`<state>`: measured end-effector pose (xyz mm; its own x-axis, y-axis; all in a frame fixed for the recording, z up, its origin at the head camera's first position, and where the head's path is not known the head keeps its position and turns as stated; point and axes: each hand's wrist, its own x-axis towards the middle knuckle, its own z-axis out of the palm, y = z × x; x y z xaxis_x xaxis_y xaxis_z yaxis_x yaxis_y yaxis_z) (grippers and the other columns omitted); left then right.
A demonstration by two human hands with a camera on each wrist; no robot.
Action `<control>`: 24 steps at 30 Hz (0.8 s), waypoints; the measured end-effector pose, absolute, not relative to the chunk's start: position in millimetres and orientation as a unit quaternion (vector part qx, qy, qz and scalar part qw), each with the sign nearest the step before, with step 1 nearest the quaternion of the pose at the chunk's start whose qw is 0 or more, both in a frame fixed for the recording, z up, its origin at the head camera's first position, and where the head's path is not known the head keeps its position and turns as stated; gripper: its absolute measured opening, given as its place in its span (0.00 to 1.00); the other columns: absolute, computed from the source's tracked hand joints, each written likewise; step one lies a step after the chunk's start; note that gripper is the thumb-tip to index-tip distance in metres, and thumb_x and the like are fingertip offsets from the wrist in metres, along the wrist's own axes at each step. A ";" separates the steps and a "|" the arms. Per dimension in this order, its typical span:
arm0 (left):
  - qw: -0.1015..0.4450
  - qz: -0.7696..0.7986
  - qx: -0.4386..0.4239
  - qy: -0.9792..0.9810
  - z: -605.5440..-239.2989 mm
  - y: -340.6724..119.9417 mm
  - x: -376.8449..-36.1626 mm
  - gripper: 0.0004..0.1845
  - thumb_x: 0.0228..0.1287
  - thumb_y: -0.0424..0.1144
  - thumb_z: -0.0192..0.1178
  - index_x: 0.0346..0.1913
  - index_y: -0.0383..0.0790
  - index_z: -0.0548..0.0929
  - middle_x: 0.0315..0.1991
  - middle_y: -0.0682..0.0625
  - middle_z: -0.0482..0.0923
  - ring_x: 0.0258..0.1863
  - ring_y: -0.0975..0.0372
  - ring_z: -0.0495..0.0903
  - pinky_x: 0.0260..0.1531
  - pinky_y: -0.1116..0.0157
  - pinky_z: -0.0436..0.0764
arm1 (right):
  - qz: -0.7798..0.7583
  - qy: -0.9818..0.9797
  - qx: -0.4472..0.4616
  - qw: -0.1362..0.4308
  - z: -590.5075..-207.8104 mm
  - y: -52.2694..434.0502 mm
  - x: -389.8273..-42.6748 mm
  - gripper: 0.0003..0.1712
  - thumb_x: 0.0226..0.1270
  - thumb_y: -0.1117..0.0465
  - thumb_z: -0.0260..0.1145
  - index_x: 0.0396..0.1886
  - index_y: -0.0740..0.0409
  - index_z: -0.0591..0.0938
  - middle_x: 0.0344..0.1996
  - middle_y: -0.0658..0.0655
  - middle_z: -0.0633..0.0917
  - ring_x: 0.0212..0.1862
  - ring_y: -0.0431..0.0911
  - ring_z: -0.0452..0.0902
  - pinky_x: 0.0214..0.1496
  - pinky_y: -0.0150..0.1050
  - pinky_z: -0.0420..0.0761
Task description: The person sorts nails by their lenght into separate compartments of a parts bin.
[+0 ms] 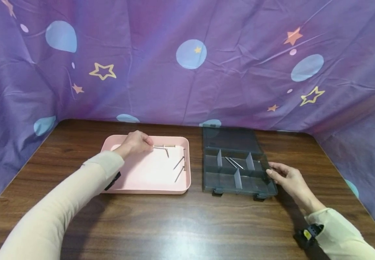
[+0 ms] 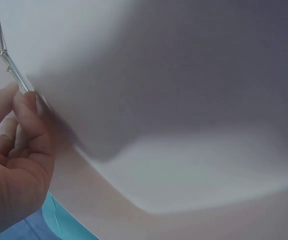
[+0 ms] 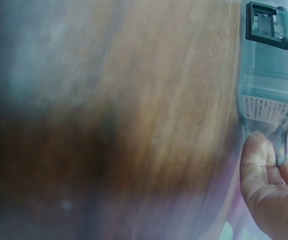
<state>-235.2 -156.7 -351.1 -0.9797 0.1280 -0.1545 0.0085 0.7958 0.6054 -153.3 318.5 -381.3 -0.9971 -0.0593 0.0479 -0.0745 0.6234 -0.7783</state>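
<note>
hanging purple starry cloth [image 1: 155, 94], glossy brown table [image 1: 181, 224] beneath pink tray [image 1: 151, 177]

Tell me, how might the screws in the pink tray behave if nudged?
The screws, slim with wider heads, would probably roll in a curve. Their shiny metal look suggests they're stiff. The pink tray, with its raised rim, would likely contain them.
</note>
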 end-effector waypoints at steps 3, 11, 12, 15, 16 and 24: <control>0.098 0.311 0.035 0.945 -351.9 -156.5 -235.5 0.11 0.53 0.37 0.67 0.39 0.37 0.85 0.41 0.44 0.85 0.44 0.55 0.77 0.52 0.59 0.73 | 0.433 -0.900 0.038 0.009 -381.0 318.7 -152.4 0.28 0.69 0.56 0.59 0.58 0.76 0.70 0.31 0.31 0.77 0.34 0.25 0.73 0.33 0.26 0.77; 0.097 0.298 0.040 0.949 -353.9 -155.5 -235.8 0.10 0.53 0.36 0.67 0.38 0.37 0.86 0.42 0.44 0.85 0.45 0.54 0.77 0.52 0.59 0.72 | 0.448 -0.893 0.044 0.003 -380.5 318.3 -153.5 0.28 0.70 0.57 0.58 0.58 0.77 0.69 0.32 0.35 0.79 0.35 0.24 0.73 0.33 0.25 0.77; 0.098 0.296 0.040 0.949 -353.8 -155.6 -235.8 0.09 0.53 0.36 0.66 0.37 0.37 0.86 0.42 0.44 0.85 0.45 0.54 0.77 0.53 0.58 0.72 | 0.445 -0.894 0.044 0.003 -380.6 318.5 -153.7 0.28 0.70 0.58 0.58 0.58 0.77 0.69 0.32 0.35 0.80 0.35 0.24 0.73 0.33 0.26 0.77; 0.100 0.287 0.047 0.952 -353.6 -155.9 -235.2 0.08 0.53 0.36 0.66 0.36 0.38 0.86 0.41 0.45 0.85 0.44 0.55 0.77 0.52 0.58 0.72 | 0.438 -0.898 0.043 0.003 -381.0 318.9 -153.8 0.28 0.69 0.58 0.58 0.59 0.77 0.69 0.32 0.37 0.80 0.34 0.25 0.73 0.33 0.26 0.76; 0.100 0.285 0.049 0.952 -353.7 -156.3 -235.2 0.07 0.53 0.36 0.65 0.36 0.38 0.86 0.40 0.45 0.85 0.43 0.55 0.76 0.52 0.58 0.72 | 0.435 -0.899 0.043 0.004 -380.9 318.7 -153.9 0.28 0.69 0.58 0.58 0.58 0.77 0.69 0.32 0.37 0.80 0.34 0.25 0.73 0.32 0.26 0.76; 0.109 0.272 0.062 0.954 -354.7 -157.1 -236.2 0.05 0.52 0.35 0.66 0.31 0.38 0.85 0.33 0.48 0.85 0.38 0.57 0.76 0.51 0.59 0.72 | 0.430 -0.902 0.040 0.005 -380.2 317.9 -153.6 0.28 0.69 0.58 0.58 0.59 0.77 0.69 0.33 0.39 0.81 0.33 0.26 0.73 0.32 0.27 0.76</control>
